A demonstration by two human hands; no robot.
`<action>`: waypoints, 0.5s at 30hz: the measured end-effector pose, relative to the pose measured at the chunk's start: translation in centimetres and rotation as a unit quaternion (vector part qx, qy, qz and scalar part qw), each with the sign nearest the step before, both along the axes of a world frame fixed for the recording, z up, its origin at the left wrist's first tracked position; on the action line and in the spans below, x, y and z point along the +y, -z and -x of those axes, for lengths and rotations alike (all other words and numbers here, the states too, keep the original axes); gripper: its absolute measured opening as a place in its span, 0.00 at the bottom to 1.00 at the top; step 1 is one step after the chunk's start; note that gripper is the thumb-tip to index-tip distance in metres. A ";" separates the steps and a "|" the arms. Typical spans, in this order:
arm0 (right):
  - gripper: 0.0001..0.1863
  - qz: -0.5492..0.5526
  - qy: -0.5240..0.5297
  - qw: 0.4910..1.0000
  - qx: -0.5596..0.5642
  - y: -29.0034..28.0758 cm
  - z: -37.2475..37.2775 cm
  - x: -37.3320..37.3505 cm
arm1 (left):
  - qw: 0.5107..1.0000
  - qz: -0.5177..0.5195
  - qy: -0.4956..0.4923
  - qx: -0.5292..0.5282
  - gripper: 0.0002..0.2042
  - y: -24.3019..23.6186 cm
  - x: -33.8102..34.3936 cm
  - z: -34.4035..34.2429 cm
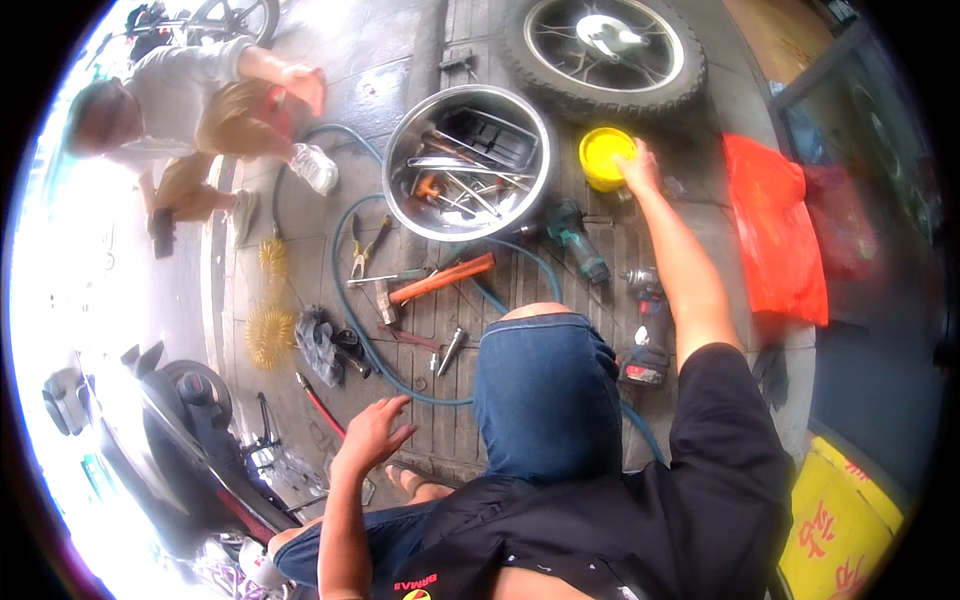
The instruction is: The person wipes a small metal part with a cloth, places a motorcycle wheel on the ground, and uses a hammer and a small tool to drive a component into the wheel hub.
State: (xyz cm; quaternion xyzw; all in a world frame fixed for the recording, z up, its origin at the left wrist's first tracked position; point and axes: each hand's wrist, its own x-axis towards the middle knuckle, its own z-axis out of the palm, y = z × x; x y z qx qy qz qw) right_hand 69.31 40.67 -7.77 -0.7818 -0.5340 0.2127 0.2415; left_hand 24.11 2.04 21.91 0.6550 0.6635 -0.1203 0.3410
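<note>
Right hand (642, 168), arm stretched out, has fingers closed around the right-hand rim of a squat, round, bright yellow tub (603, 155), probably plastic; thumb placement too small to make out. Left hand (375, 435) is empty, fingers loosely spread, held out above the ground near the left foot. Step in hand looks like gripping the tub; moving it would call for a firm one-sided hold kept level. Tub sits right of the big round silver metal basin (400, 165) full of tools, just below the black knobbly-tyred spoked wheel (608, 38). Its round top faces up toward the head; long axis roughly upright, maybe slightly tilted, can't tell if the base touches the ground. Nearer the knee: green-and-black cordless drill (577, 243), dark cordless driver with red battery (652, 330). Left of those: orange-handled hammer (440, 280), yellow-handled pliers (368, 248), looping blue-green hose (440, 402). Farther out: bright red plastic bag (770, 225) at right, crouching person in light top (190, 100) at upper left.
</note>
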 end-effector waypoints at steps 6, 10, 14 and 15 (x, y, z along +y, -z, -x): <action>0.28 0.049 0.142 0.883 0.445 -0.2 -0.6 -0.8 | 0.988 -0.030 -0.079 -0.126 0.21 7.4 2.6 -5.7; 0.28 0.018 0.114 0.872 0.476 -1.5 -1.9 0.1 | 0.988 0.046 -0.068 -0.128 0.22 10.5 2.0 -7.1; 0.25 -0.013 0.157 0.868 0.471 -4.6 -4.4 -4.3 | 0.984 0.031 -0.132 -0.116 0.23 11.1 0.9 -4.5; 0.26 -0.027 0.161 0.860 0.484 -4.0 -7.5 -6.0 | 0.981 0.034 -0.155 -0.111 0.23 11.3 1.3 -4.4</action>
